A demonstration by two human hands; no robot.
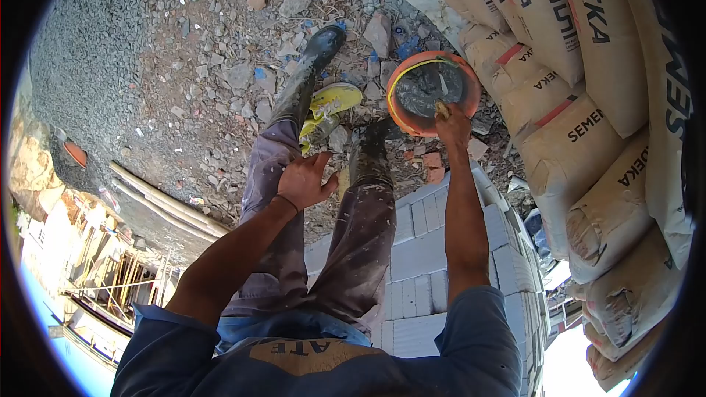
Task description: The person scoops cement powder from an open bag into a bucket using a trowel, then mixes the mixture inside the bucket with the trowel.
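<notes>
An orange bucket with a yellow line round its rim stands on the rubble at upper centre right, with grey wet material inside. Over its near edge is my right hand, fingers wrapped round a small brownish handle; the tool's lower part is in the bucket. My left hand hangs in front of my left thigh, fingers apart and holding nothing. Beyond it a yellow-green object lies on the ground between my dark boots.
Stacked cement bags rise along the right side. Grey blocks are piled beside and behind my legs. Broken bricks and stones cover the ground. Long poles lie at the left, near gravel.
</notes>
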